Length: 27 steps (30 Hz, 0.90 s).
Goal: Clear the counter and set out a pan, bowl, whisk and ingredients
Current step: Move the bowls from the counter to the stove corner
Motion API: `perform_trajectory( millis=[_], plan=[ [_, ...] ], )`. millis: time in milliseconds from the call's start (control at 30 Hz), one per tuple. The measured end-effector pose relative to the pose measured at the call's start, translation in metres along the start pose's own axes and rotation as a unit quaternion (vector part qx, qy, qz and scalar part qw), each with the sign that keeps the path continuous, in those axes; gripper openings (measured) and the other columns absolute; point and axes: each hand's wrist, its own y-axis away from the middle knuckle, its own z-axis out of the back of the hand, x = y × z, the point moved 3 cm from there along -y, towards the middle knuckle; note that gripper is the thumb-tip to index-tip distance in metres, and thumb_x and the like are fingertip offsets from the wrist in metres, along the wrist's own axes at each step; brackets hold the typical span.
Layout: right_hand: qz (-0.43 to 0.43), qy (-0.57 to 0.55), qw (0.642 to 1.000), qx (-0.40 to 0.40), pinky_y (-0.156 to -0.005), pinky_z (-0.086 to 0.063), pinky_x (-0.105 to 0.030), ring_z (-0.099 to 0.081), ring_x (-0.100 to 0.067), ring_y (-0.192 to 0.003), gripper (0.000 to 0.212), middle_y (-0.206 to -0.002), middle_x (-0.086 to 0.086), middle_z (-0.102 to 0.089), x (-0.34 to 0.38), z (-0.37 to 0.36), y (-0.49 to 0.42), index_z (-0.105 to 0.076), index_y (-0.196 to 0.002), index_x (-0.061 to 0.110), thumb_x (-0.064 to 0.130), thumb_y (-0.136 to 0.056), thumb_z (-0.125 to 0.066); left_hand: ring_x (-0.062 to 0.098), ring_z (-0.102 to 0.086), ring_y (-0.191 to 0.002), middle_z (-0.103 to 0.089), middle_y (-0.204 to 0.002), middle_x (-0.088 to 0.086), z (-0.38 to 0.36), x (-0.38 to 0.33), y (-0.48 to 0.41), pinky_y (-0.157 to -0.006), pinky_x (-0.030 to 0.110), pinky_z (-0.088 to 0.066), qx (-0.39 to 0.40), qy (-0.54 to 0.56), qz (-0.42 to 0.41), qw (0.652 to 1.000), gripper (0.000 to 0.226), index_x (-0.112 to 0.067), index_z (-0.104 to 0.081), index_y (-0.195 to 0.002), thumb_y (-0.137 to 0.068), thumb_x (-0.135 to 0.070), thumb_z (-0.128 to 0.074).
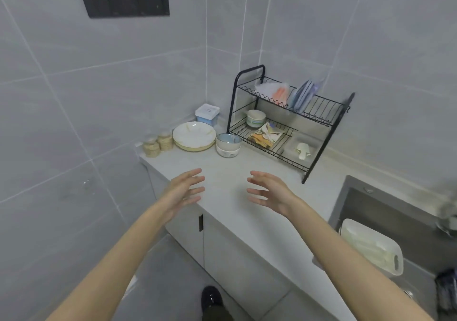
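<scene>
Toward the back of the desk (225, 162), stacked bowls (228, 145) are sitting just beside a stack of plates (194, 136), with two jars (159, 144) at the left edge. Nearer, the left hand (184, 193) and right hand (269, 193) are hovering over the desk, fingers (194, 173) spread and holding nothing. A black dish rack (284, 123) is standing to the right, near a sink (366, 204).

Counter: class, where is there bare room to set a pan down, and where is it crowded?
Bare: the front of the counter, from the bowls and rack to its near edge, up to the sink. Crowded: the back, with jars, plates, bowls, rack.
</scene>
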Motion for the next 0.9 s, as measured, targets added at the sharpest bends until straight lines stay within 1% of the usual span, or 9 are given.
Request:
perform_trajectory(
  millis=[100, 300, 400, 533, 633, 700, 767, 833, 900],
  plan=[
    [-0.021, -0.018, 0.999, -0.017, -0.072, -0.057, -0.036, -0.060, -0.028, -0.098, 0.027, -0.121, -0.007, -0.058, 0.013, -0.010, -0.065, -0.058, -0.120, 0.015, 0.017, -0.094, -0.058, 0.024, -0.060, -0.112, -0.061, -0.125, 0.001, 0.010, -0.010, -0.060, -0.096, 0.039, -0.049, 0.002, 0.013, 0.029, 0.999, 0.035, -0.020, -0.054, -0.129, -0.094, -0.018, -0.056],
    [-0.063, -0.055, 0.995, -0.054, -0.068, -0.055, -0.037, -0.055, -0.028, -0.098, 0.036, -0.119, -0.007, -0.050, 0.039, -0.021, -0.171, -0.050, -0.128, 0.014, 0.018, -0.093, -0.058, 0.027, -0.058, -0.111, -0.056, -0.131, 0.002, 0.016, -0.027, -0.175, -0.093, 0.041, -0.049, 0.043, 0.049, 0.101, 0.993, 0.029, -0.024, -0.054, -0.122, -0.094, -0.027, -0.056],
    [-0.082, -0.072, 0.990, -0.087, -0.071, -0.055, -0.040, -0.055, -0.026, -0.087, 0.041, -0.117, -0.006, -0.046, 0.046, -0.022, -0.211, -0.046, -0.133, 0.015, 0.016, -0.093, -0.057, 0.028, -0.054, -0.113, -0.052, -0.133, 0.002, 0.012, -0.028, -0.222, -0.097, 0.041, -0.045, 0.059, 0.048, 0.133, 0.988, 0.030, -0.024, -0.052, -0.124, -0.095, -0.029, -0.053],
    [-0.106, -0.077, 0.984, -0.120, -0.073, -0.054, -0.039, -0.052, -0.023, -0.078, 0.020, -0.114, -0.005, -0.043, 0.049, -0.024, -0.249, -0.050, -0.114, 0.016, 0.016, -0.094, -0.054, 0.029, -0.046, -0.115, -0.043, -0.138, 0.004, 0.005, -0.023, -0.275, -0.098, 0.040, -0.038, 0.074, 0.064, 0.185, 0.978, 0.024, -0.024, -0.048, -0.122, -0.098, -0.028, -0.047],
    [-0.125, -0.091, 0.979, -0.134, -0.071, -0.054, -0.037, -0.053, -0.024, -0.077, 0.005, -0.110, -0.004, -0.044, 0.048, -0.024, -0.275, -0.053, -0.099, 0.018, 0.016, -0.094, -0.053, 0.030, -0.047, -0.120, -0.041, -0.133, 0.003, -0.002, -0.020, -0.313, -0.097, 0.039, -0.038, 0.076, 0.066, 0.229, 0.968, 0.032, -0.020, -0.047, -0.128, -0.098, -0.032, -0.047],
    [-0.129, -0.105, 0.976, -0.142, -0.069, -0.056, -0.035, -0.058, -0.025, -0.076, 0.008, -0.112, -0.003, -0.046, 0.045, -0.025, -0.292, -0.056, -0.100, 0.018, 0.017, -0.093, -0.053, 0.023, -0.053, -0.097, -0.041, -0.138, 0.008, -0.009, -0.019, -0.337, -0.093, 0.037, -0.042, 0.082, 0.061, 0.250, 0.963, 0.039, -0.018, -0.045, -0.132, -0.097, -0.034, -0.049],
    [-0.129, -0.117, 0.974, -0.142, -0.078, -0.056, -0.037, -0.061, -0.027, -0.081, 0.015, -0.116, -0.004, -0.051, 0.042, -0.025, -0.300, -0.059, -0.106, 0.017, 0.019, -0.092, -0.055, 0.020, -0.048, -0.079, -0.035, -0.149, 0.011, -0.014, -0.015, -0.350, -0.097, 0.038, -0.041, 0.089, 0.073, 0.262, 0.958, 0.050, -0.011, -0.040, -0.140, -0.096, -0.033, -0.050],
    [-0.130, -0.134, 0.969, -0.160, -0.089, -0.053, -0.041, -0.061, -0.029, -0.088, 0.019, -0.118, -0.006, -0.055, 0.038, -0.028, -0.315, -0.061, -0.108, 0.015, 0.023, -0.092, -0.056, 0.018, -0.046, -0.074, -0.046, -0.138, 0.010, -0.017, -0.012, -0.371, -0.096, 0.038, -0.042, 0.120, 0.068, 0.283, 0.949, 0.050, -0.010, -0.043, -0.138, -0.095, -0.034, -0.052],
    [-0.124, -0.142, 0.966, -0.175, -0.093, -0.050, -0.042, -0.061, -0.030, -0.088, 0.017, -0.113, -0.008, -0.057, 0.036, -0.033, -0.323, -0.062, -0.104, 0.016, 0.026, -0.094, -0.052, 0.017, -0.045, -0.074, -0.055, -0.103, 0.003, -0.020, -0.011, -0.385, -0.086, 0.034, -0.045, 0.141, 0.061, 0.301, 0.941, 0.034, -0.013, -0.055, -0.119, -0.094, -0.035, -0.053]
  ],
)
